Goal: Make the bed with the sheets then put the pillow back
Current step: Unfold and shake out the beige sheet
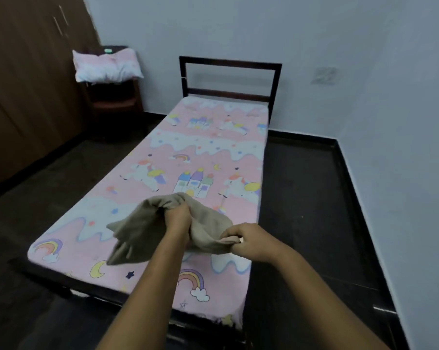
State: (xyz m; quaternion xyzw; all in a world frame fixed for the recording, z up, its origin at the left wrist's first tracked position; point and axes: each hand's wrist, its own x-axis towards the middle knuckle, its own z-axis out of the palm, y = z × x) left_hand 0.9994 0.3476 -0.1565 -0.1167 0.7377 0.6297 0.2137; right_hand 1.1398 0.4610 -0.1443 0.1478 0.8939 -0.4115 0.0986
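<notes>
Looking from the foot end, what takes up most of the view?

— The bed (pixel 230 63), its long axis running straight away from the person toward the dark rail at the head. A pink printed sheet (pixel 208 147) already covers the mattress and looks smooth. Dark floor (pixel 314 198) lies on either side, with a brown wardrobe (pixel 24 84) on the left.

And the pillow?

— The pillow (pixel 106 65) is off the bed, on what looks like a small dark chair (pixel 113 103) beside the wardrobe. That is left of the head end and well apart from both hands.

What is being handled?

— A beige sheet (pixel 142 231), bunched up and held above the foot end of the bed. The left grip (pixel 179 219) is sunk into the middle of the bundle, fingers curled round a fold. The right grip (pixel 248 242) pinches an edge at the bundle's near right side, close to the left.

So what does the coming move turn on?

— I judge it to be opening the bundle out. The cloth hangs between the two grips, and the whole length of the bed lies ahead of them. It would have to be spread forward along that axis, toward the head. The left grip is farther forward and the right is nearer the body. For the pillow afterwards, the left hand is on the nearer side.
</notes>
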